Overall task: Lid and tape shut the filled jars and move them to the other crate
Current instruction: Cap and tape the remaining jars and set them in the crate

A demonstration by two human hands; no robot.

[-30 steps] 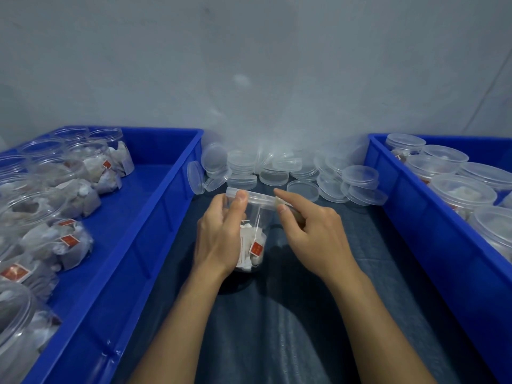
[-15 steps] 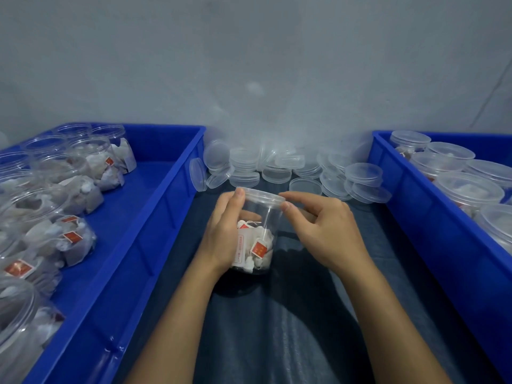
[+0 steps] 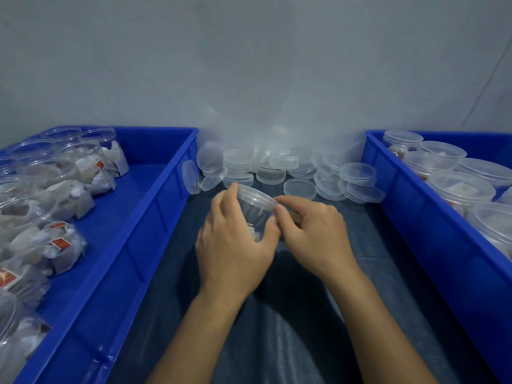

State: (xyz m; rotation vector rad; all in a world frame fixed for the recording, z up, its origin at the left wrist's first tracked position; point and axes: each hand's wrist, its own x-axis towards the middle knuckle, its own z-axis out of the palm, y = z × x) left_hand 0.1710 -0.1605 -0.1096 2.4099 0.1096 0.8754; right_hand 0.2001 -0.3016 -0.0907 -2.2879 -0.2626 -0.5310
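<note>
A clear plastic jar [image 3: 256, 207] with a lid on top stands on the dark cloth between two blue crates. My left hand [image 3: 235, 245] wraps around its near side and hides most of its white sachets. My right hand [image 3: 313, 231] touches the jar's right side just under the lid rim, thumb and forefinger pinched together; whether tape is between them I cannot tell. The left crate [image 3: 155, 206] holds several open jars filled with sachets. The right crate [image 3: 401, 206] holds several lidded jars.
A heap of loose clear lids [image 3: 299, 187] lies on the cloth at the back, against the grey wall. Dark cloth [image 3: 277, 328] covers the strip between the crates, under my forearms.
The jar has turned in my hands and my left hand now covers its front and the red tags. My right hand has moved in to the lid rim.
</note>
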